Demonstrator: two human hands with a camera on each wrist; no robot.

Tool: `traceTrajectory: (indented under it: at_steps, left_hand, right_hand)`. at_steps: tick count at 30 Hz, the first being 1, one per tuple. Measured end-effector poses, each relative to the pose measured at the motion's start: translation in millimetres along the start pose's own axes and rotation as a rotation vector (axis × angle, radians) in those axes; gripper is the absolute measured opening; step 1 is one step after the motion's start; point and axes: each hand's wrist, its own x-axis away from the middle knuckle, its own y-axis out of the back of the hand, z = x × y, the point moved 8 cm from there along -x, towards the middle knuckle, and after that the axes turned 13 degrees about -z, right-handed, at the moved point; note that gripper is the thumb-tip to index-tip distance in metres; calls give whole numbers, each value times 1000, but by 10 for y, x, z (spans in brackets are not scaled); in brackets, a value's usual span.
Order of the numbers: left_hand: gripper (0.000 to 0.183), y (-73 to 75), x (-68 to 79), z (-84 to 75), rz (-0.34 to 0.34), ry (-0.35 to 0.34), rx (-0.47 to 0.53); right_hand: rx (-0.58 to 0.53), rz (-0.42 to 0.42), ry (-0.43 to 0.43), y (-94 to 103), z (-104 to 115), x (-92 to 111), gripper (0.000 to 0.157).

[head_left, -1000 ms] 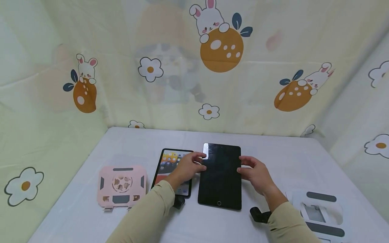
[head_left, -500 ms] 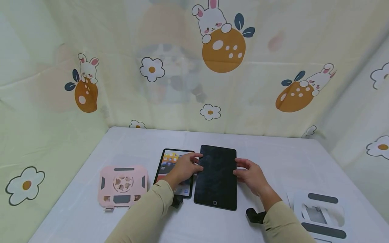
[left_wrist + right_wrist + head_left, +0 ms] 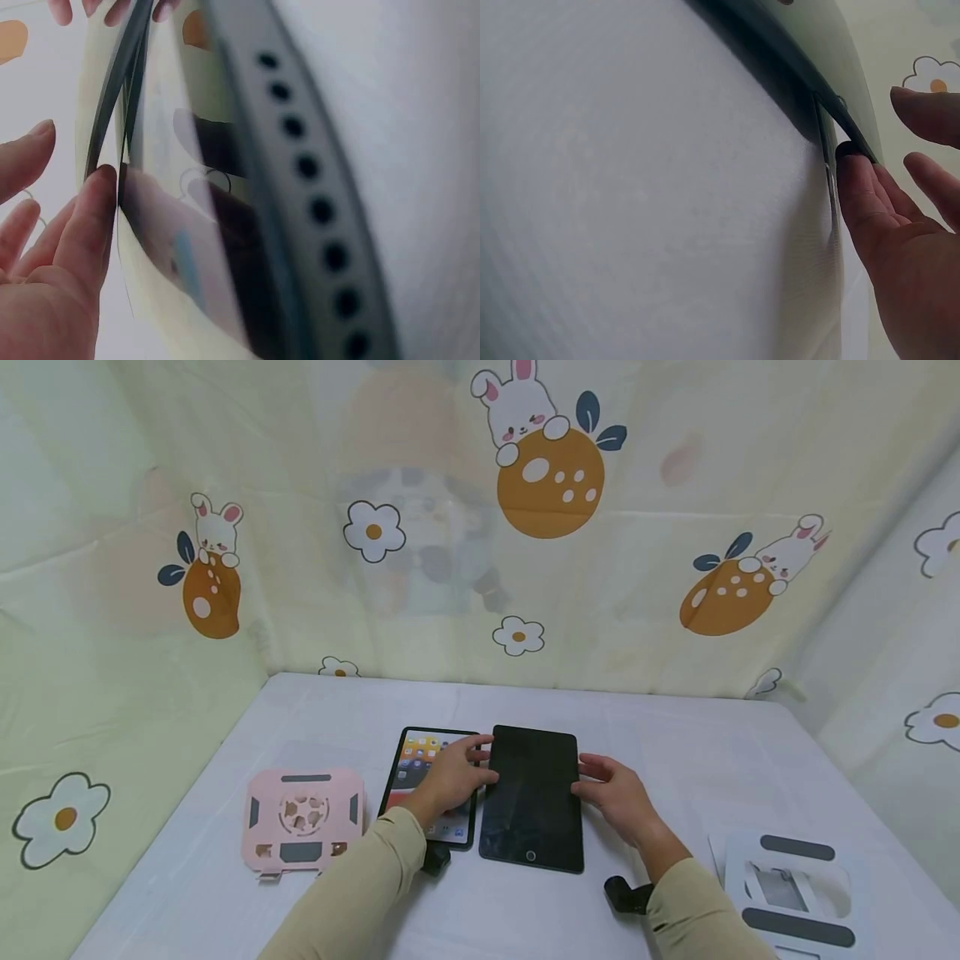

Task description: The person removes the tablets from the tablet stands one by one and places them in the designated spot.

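Observation:
A black tablet (image 3: 531, 802) with a home button and a dark screen is in the middle of the white table. My left hand (image 3: 447, 777) holds its left long edge, the thumb tip overlapping that edge. On the opposite edge, my right hand (image 3: 618, 793) holds the tablet with thumb and fingertips. The right wrist view shows fingertips (image 3: 859, 180) against the tablet's edge; how far it stands off the table is hard to tell. Under my left forearm lies a second tablet (image 3: 412, 768) with a lit screen of app icons, partly covered.
A pink tablet case (image 3: 302, 810) with dark grey pads and a round cut-out lies at the left. At the right, partly behind my sleeve, is a pale case (image 3: 797, 877) with dark grey strips. A patterned curtain (image 3: 435, 593) closes off the table's back and sides.
Both hands have carried the black tablet a little to the left and lower. Its screen has lost the bright reflection at the top left corner. The other tablet and the cases stay put.

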Motion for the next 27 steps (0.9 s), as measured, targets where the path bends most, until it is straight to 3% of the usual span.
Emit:
traceTrajectory:
  at_steps: [14,27]
  left_hand:
    - [56,21,-11,78,-5,62,-12]
    - [54,23,-10,86,1,52,-20]
  right_hand:
    - [7,5,-23,-92,-49,-15,54]
    - [20,49,-37,-119,-33,2,57]
